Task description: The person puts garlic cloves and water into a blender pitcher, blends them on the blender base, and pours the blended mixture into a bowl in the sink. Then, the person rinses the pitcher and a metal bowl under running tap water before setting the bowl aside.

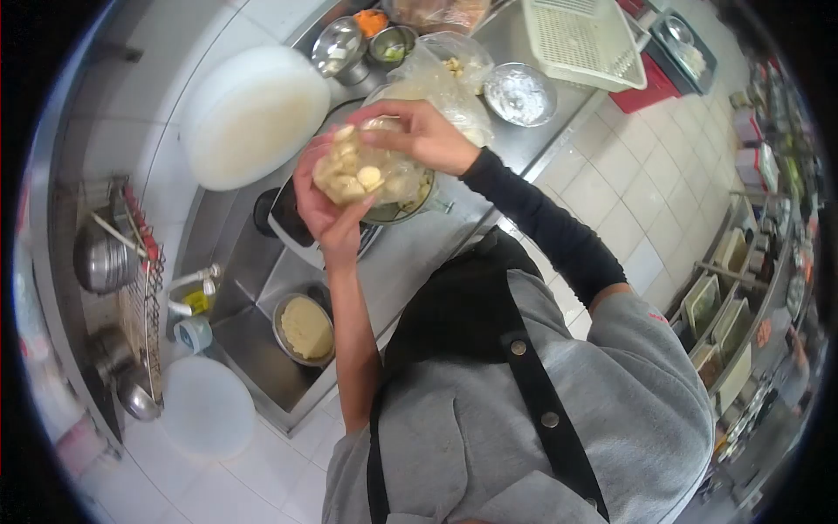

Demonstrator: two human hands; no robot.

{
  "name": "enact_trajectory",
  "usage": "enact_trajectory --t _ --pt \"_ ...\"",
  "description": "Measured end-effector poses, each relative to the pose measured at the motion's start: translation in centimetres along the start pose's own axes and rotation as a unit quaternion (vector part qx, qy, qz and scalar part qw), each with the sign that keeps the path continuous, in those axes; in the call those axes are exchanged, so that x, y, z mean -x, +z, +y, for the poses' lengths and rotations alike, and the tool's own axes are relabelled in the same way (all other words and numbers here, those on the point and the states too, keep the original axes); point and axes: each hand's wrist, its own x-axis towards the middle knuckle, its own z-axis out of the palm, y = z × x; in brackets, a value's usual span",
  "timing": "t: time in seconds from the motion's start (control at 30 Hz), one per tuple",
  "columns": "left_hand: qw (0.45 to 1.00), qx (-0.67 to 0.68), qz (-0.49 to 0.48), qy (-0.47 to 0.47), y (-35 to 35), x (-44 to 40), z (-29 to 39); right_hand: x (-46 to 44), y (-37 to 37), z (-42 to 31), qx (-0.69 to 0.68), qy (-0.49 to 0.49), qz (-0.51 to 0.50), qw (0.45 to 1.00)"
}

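A clear plastic bag (336, 179) of pale yellowish chunks and round pieces is held up over the counter. My left hand (312, 188) is wrapped round the bag from the left and below. My right hand (417, 133), below a black sleeve, has its fingers closed on the bag's upper right side. Beneath the bag is a clear container (423, 194) with similar pale pieces inside, partly hidden by the bag and hands. A black and white appliance (295, 218) sits beside it, mostly covered by my left forearm and hand.
Behind my hands are a larger plastic bag (445, 92), metal bowls (340, 48) and a foil-like round dish (520, 94). A cream perforated basket (580, 39) stands at the counter's end. In the sink (249, 345) rests a bowl of pale yellow food (305, 327). White round boards (253, 118) lean against the wall.
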Motion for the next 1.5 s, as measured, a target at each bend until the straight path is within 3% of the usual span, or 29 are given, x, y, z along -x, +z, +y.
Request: enact_trajectory --t 0.1,0.17,0.3,0.37,0.43,0.5,0.6,0.63,0.7,0.77,0.87,0.97,1.1,1.17,1.27,1.4,1.5 --pt "0.992 0.122 0.019 -0.019 0.3 -0.1 -0.6 0.6 0.3 0.4 0.067 -0.03 0.063 0.995" --pt "0.996 0.017 0.056 -0.066 1.2 0.0 -1.1 1.0 0.9 1.4 0.13 -0.037 0.097 0.986" --pt "0.981 -0.006 0.063 -0.183 1.6 0.6 0.1 2.0 4.6 3.3 0.101 -0.087 0.168 0.977" --pt "0.983 -0.135 0.052 -0.117 0.5 1.0 -0.4 0.4 6.1 7.1 0.192 -0.207 0.164 0.945" --pt "0.961 -0.267 0.004 -0.077 1.3 1.1 1.1 0.9 7.7 5.3 0.151 -0.136 0.232 0.951" --pt "0.983 -0.137 -0.012 -0.119 1.1 1.1 0.9 1.0 8.3 5.0 0.104 -0.076 0.31 0.942" --pt "0.983 -0.084 -0.042 -0.156 1.7 1.1 2.0 0.9 8.6 4.2 0.06 -0.017 0.397 0.916" --pt "0.985 -0.113 -0.066 -0.113 1.6 1.1 1.6 0.9 8.5 3.5 0.047 -0.014 0.402 0.914" --pt "0.978 -0.175 -0.108 -0.025 1.2 1.1 1.3 1.3 8.6 2.3 0.044 -0.015 0.396 0.917" --pt "0.976 -0.187 -0.109 -0.027 0.7 1.0 1.5 2.0 8.2 1.0 0.069 -0.019 0.369 0.927" --pt "0.969 -0.203 -0.13 -0.042 0.2 0.5 2.8 3.5 6.2 -0.2 0.182 -0.124 0.261 0.94" --pt "0.964 -0.223 -0.134 -0.045 0.9 0.5 4.3 4.5 4.2 -0.5 0.201 -0.164 0.245 0.934" --pt "0.957 -0.249 -0.14 -0.048 1.7 0.6 4.9 5.8 3.9 -2.7 0.3 -0.134 0.273 0.904" --pt "0.925 -0.347 -0.154 -0.006 1.5 0.5 5.0 6.1 4.3 -4.1 0.324 -0.13 0.297 0.889" --pt "0.898 -0.419 -0.135 -0.002 1.1 0.7 4.1 5.8 3.6 -2.2 0.328 -0.112 0.2 0.917" --pt "0.888 -0.45 -0.089 -0.029 -0.1 1.3 2.0 5.5 3.1 -1.8 0.317 -0.126 0.194 0.92" --pt "0.919 -0.379 -0.088 -0.072 -0.4 1.6 0.8 5.8 3.4 -2.7 0.267 -0.097 0.194 0.939"
